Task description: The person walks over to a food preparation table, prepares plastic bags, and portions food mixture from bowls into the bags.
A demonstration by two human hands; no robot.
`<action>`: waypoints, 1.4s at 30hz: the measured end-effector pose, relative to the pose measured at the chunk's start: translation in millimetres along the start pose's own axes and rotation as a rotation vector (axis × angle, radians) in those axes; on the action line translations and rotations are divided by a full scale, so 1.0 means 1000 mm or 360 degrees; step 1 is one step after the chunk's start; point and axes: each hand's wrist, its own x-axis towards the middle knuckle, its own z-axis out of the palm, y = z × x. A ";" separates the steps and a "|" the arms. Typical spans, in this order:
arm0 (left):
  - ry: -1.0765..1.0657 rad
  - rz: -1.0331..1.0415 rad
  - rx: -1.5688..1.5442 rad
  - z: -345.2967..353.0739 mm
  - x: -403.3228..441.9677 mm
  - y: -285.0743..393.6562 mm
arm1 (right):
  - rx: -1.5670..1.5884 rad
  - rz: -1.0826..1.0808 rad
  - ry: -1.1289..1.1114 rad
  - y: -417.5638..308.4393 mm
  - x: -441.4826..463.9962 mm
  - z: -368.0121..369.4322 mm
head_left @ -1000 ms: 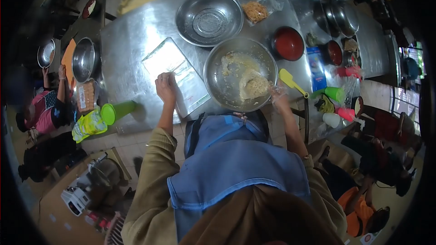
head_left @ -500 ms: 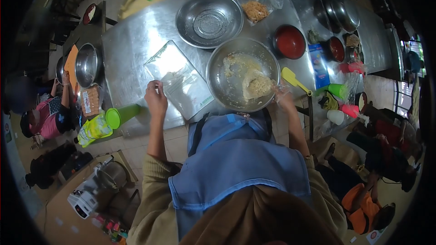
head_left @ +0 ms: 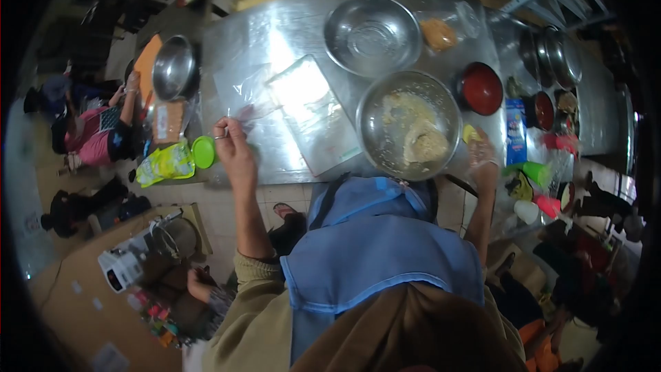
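Note:
My left hand (head_left: 236,151) is raised at the table's near left edge, its fingertips pinched on thin clear plastic film (head_left: 256,105). Right of it lies a flat clear plastic packet (head_left: 323,134). My right hand (head_left: 484,162), in a clear glove, closes over the handle of a yellow spatula (head_left: 471,133); only the blade shows. Just left of that hand stands a steel bowl (head_left: 372,114) with pale wet mixture (head_left: 399,114) and a dough-like lump (head_left: 425,145) inside.
Behind are another steel bowl (head_left: 372,36), a bag of orange food (head_left: 438,34) and a red bowl (head_left: 482,88). A green cup (head_left: 204,152) and yellow pouch (head_left: 165,165) sit at left. A co-worker's hands (head_left: 131,84) hold an orange board (head_left: 147,69). Cups lie at right.
The view has shifted, moving the table things right. My left hand has lifted away from the packet with film in its fingers. My right hand has left the lump and bowl for the spatula.

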 end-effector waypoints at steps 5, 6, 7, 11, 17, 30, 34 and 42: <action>-0.0175 -0.0065 -0.0532 0.008 -0.013 0.013 | 0.0608 -0.0112 -0.0411 -0.096 0.014 -0.006; -0.0198 -0.0085 -0.0549 0.010 -0.017 0.015 | 0.0643 -0.0053 -0.0589 -0.116 0.015 0.002; -0.0220 -0.0105 -0.0566 0.011 -0.021 0.016 | 0.0675 0.0005 -0.0768 -0.133 0.016 0.013; -0.0242 -0.0157 -0.0650 0.013 -0.033 0.009 | 0.1114 0.0002 -0.1416 -0.175 0.012 0.071; -0.0226 -0.0253 -0.0507 -0.001 -0.050 -0.004 | 0.1116 0.0098 -0.1283 -0.204 -0.004 0.113; -0.0897 -0.1971 -0.1773 0.035 -0.086 -0.020 | 0.1101 -0.0782 -0.1540 -0.255 -0.044 0.079; -0.0944 -0.1929 -0.1738 0.035 -0.086 -0.034 | 0.1149 -0.0876 -0.1585 -0.255 -0.040 0.063; -0.0858 -0.1896 -0.1547 0.013 -0.098 -0.052 | 0.1259 -0.0756 -0.1882 -0.258 -0.047 0.059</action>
